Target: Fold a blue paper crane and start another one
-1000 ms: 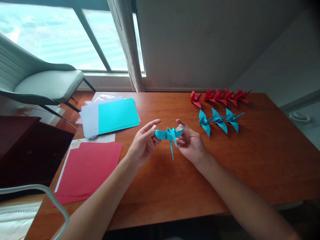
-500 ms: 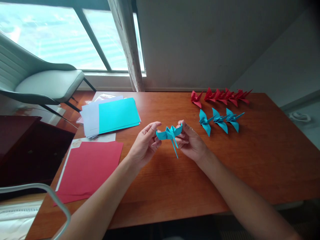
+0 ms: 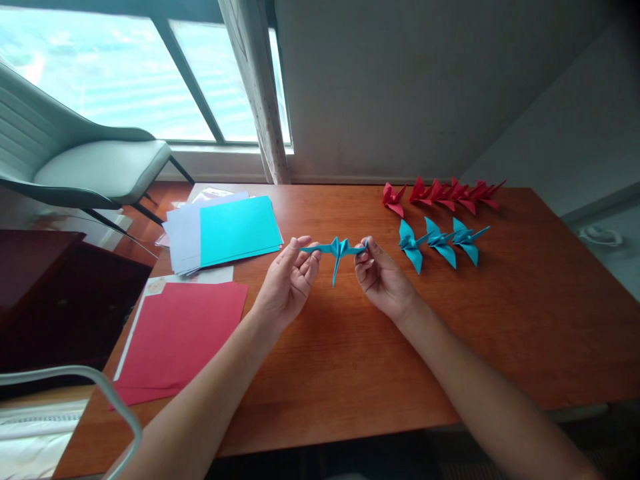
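I hold a blue paper crane above the middle of the wooden table. My left hand pinches the tip of its left wing, and my right hand pinches the tip of its right wing. The wings are stretched out flat between the two hands, and one thin point hangs down from the body. To the right of my right hand three blue cranes stand in a row. Behind them is a row of several red cranes.
A stack of teal and pale sheets lies at the left back of the table, and red sheets lie nearer the left edge. A grey chair stands by the window. A dark cabinet is to the left.
The hands have lifted the crane a little and pulled its wings apart until they lie nearly flat. The hanging point has swung from right of centre to left.
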Demonstrator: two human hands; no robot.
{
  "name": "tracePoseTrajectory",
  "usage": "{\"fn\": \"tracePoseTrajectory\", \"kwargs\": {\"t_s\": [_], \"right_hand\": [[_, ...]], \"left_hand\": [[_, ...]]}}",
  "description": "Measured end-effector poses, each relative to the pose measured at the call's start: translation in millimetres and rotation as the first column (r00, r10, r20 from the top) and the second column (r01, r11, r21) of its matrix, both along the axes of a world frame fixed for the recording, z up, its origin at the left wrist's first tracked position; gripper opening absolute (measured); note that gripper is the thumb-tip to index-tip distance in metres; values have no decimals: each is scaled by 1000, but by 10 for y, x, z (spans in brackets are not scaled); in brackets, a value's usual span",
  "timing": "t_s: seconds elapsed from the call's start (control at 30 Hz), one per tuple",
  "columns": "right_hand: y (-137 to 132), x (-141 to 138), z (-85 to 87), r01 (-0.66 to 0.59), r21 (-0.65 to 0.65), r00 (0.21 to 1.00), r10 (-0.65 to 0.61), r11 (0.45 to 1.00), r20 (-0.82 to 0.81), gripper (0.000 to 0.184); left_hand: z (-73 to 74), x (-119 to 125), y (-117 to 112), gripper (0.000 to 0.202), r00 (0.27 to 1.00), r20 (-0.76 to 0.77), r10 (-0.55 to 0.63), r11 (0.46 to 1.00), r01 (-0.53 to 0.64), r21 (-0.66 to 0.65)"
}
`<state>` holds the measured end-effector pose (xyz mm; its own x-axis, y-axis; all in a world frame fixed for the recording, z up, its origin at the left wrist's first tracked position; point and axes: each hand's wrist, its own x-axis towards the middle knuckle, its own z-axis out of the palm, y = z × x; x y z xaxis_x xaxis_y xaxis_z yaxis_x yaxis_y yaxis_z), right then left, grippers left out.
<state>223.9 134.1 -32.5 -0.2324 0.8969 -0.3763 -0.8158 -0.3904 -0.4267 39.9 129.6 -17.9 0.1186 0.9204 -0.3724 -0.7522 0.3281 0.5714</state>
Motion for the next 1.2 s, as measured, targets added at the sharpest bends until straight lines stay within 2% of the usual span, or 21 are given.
{"fn": "tracePoseTrajectory", "kwargs": {"t_s": [0.13, 0.27, 0.5, 0.6, 0.7, 0.9, 1.2], "right_hand": [[-12, 18, 41, -46, -5, 997, 46, 999, -55, 17], [-41, 30, 62, -74, 41, 996, 76, 996, -50, 20], [-83, 7, 65, -114, 129, 993, 118, 985, -25, 17], [-94, -7, 50, -108, 123, 994, 111, 987, -17, 15], [-109, -22, 41, -91, 113, 996, 89, 989, 20, 22], [-148, -66, 65, -110, 146, 992, 98, 983, 83, 24], [-162, -90, 43, -166, 284, 972, 109, 944, 207, 18]], "left_hand": [[57, 1, -24, 17, 997, 71, -25, 998, 21, 53], [27, 26, -44, 6, 998, 61, -33, 997, 29, 68], [-10, 33, -100, 21, 986, 31, -161, 984, 158, 79], [-2, 28, -110, 24, 981, 21, -193, 977, 190, 93], [-5, 31, -102, 30, 979, 12, -204, 974, 202, 99], [-4, 50, -101, 37, 977, -78, -201, 975, 207, 81], [10, 64, -116, 38, 957, -199, -213, 964, 239, 117]]}}
